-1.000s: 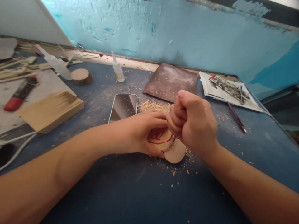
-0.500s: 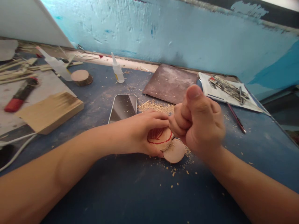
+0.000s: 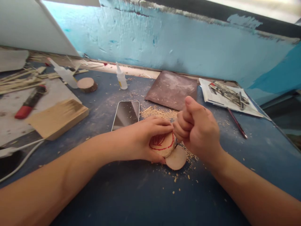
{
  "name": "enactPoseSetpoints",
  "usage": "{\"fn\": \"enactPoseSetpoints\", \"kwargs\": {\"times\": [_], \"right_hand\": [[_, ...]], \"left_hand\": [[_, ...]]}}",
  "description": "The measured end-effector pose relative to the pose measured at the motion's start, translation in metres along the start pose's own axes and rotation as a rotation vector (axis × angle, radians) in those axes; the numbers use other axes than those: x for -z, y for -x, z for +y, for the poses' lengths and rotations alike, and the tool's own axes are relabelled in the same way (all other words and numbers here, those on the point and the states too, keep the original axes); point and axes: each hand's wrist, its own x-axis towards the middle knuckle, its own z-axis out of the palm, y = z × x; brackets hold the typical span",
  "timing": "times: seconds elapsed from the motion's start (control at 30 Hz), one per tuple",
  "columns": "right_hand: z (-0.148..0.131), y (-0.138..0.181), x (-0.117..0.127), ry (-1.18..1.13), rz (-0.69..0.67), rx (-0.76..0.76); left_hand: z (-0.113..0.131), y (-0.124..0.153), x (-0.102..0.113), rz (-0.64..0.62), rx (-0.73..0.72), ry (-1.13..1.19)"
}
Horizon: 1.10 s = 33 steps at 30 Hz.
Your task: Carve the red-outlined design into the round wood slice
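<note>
Right hand (image 3: 198,129) has lowered slightly beside the red-marked disc (image 3: 165,145).

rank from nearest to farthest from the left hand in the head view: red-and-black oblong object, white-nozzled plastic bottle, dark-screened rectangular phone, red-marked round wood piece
1. Round wood piece: gripped by the left hand.
2. Phone: just beyond, to the left.
3. Bottle: farther back, behind the phone.
4. Oblong object: far left.
</note>
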Motion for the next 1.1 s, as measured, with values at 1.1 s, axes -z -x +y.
{"fn": "enactPoseSetpoints", "kwargs": {"times": [1.1], "right_hand": [[-0.001, -0.008, -0.021, 0.095, 0.01, 0.139]], "left_hand": [[-0.001, -0.006, 0.0, 0.005, -0.055, -0.008]]}}
